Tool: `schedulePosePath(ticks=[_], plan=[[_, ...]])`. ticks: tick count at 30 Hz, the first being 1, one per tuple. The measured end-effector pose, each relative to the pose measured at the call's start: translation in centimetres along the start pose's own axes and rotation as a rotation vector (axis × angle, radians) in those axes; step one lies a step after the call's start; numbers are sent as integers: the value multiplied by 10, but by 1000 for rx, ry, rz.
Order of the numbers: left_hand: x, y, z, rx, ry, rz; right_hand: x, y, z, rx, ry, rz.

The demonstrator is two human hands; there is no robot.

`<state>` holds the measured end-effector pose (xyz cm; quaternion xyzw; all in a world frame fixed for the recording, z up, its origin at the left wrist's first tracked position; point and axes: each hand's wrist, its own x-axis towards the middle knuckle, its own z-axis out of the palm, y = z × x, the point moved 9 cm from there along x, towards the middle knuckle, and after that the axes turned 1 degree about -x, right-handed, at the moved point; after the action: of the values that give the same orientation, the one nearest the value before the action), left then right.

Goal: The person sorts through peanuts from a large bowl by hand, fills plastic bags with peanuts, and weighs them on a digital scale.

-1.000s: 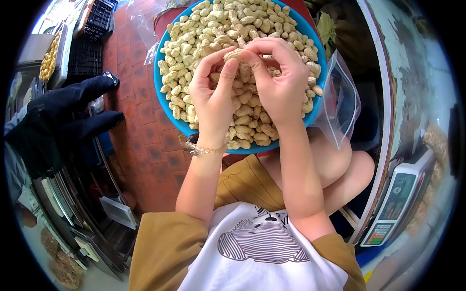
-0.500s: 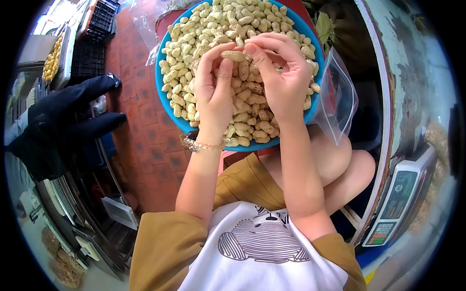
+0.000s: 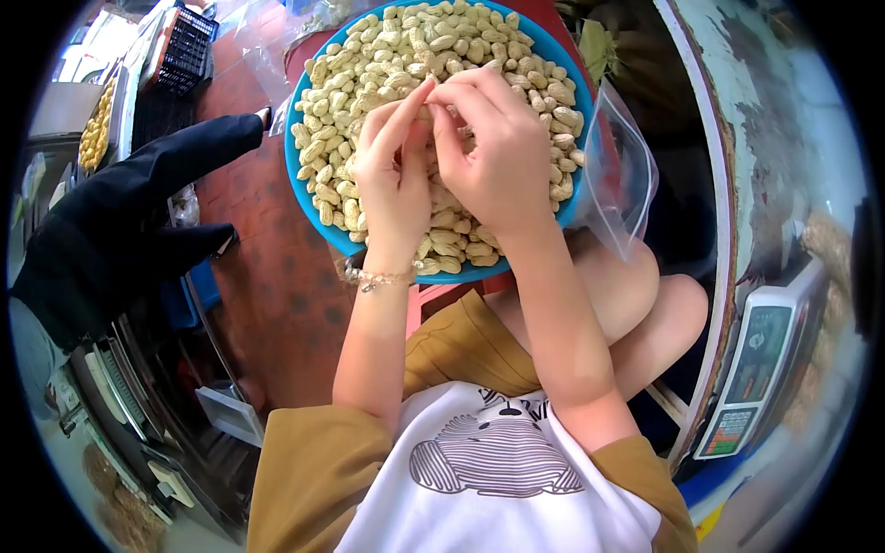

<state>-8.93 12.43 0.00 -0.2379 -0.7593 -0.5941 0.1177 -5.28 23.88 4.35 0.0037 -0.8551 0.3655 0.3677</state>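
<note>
A blue basin [image 3: 300, 177] full of unshelled peanuts [image 3: 369, 60] is in front of me. Over the heap, my left hand [image 3: 396, 166] and my right hand [image 3: 498, 143] meet, thumbs and fingertips pinched together. The peanut that showed between them a moment earlier is now hidden by my fingers. My left hand's fingers point up and inward, while those of my right hand curl over toward the left fingertips. A beaded bracelet [image 3: 383, 276] circles my left wrist.
A clear plastic bag [image 3: 622, 175] hangs at the basin's right side. Further right lies a digital scale [image 3: 751, 369]. On the left, a person in dark clothes [image 3: 120, 207] stands on the red tiled floor [image 3: 277, 249], near black crates [image 3: 187, 46].
My hands have closed toward each other, covering the peanut between the fingertips. My right hand has turned and moved left. The person's dark-clothed limb reaches further right.
</note>
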Motion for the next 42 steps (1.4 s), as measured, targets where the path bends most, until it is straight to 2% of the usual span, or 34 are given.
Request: schedulePosePath(ticks=[5,7,8,10,11,13,16,17,19,20,21,23,25,27,29,30,32,35,39,42], plan=[[-7,-21,-15,-192,14,-232,32,-28,-55,-187,111,-38],[-10,-24,-23,-363,-13,-360,48,-15,-81,-408,120,-109],[-11,-30,-27,-391,-14,-376,63,-9,-94,-247,-1,233],[-12,-34,-29,-476,-14,-377,67,36,-109,-261,-148,452],[-12,-35,-30,-520,-13,-375,77,86,-120,-440,-170,327],[-13,-36,-35,-527,-4,-377,86,129,-118,-552,-390,323],[-14,-38,-45,-521,71,-386,80,204,-99,-510,-578,432],[-15,-39,-50,-523,113,-374,71,215,-86,-540,-693,445],[-18,-46,-62,-525,197,-347,47,241,-71,-438,-778,425],[-21,-49,-70,-461,252,-348,34,230,-63,-308,-873,429],[-24,-50,-77,-412,291,-336,27,216,-65,-327,-937,604],[-29,-50,-91,-314,364,-313,36,209,-94,-302,-714,547],[-31,-48,-91,-281,367,-318,50,145,-117,-187,-402,441],[-33,-50,-89,-236,339,-288,46,72,-124,174,-23,418],[-30,-45,-84,-62,307,-214,29,28,-105,625,38,374],[-28,-41,-81,9,288,-166,17,15,-86,659,15,298],[-24,-38,-72,38,277,-86,-15,0,-43,456,-24,231],[-19,-31,-60,-12,160,-43,-33,-7,-3,-96,-167,14],[-23,-34,-66,-239,149,-69,-40,0,4,-72,-190,60],[-30,-16,-90,-121,338,7,-44,15,-2,-90,-149,94]])
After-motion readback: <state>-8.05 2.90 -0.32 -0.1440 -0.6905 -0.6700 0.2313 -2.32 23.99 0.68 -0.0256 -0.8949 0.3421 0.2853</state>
